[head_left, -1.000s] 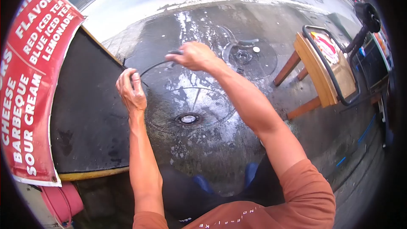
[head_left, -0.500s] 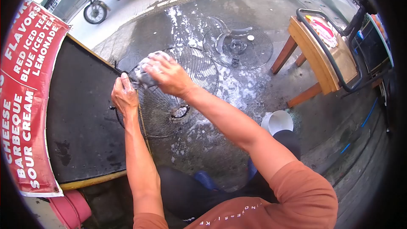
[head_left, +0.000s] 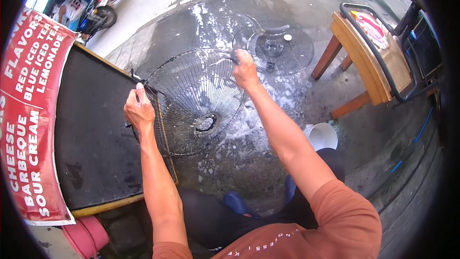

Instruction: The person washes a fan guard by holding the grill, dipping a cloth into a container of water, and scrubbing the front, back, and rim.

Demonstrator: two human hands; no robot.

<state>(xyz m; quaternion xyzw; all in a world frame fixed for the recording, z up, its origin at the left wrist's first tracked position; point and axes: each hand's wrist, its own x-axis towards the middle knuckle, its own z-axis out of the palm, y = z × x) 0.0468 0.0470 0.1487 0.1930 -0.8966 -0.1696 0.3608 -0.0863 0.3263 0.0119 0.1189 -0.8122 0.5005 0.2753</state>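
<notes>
A round black wire fan grille (head_left: 184,108) stands tilted in front of me, with suds on the ground showing through its wires. My left hand (head_left: 140,110) is closed on its left rim, thumb up and foam on the fingers. At the grille's upper right edge, my right hand (head_left: 246,73) is closed around a small dark soapy wad (head_left: 234,57); whether it is cloth or sponge I cannot make out. Farther off, a second fan grille (head_left: 299,52) lies flat on the wet ground, with curved dark pieces and a small white round thing on it.
On the left are a dark board (head_left: 103,134) with a wooden edge, a red lettered banner (head_left: 33,115) and a pink tub (head_left: 86,237). A white bucket (head_left: 322,135) and a wooden table (head_left: 352,43) are at right. Motorcycles (head_left: 100,17) are on the road.
My right hand has moved right with the dark wad, from beside my left hand to the grille's far rim. My left hand stays on the rim. The passing motorcycle has changed.
</notes>
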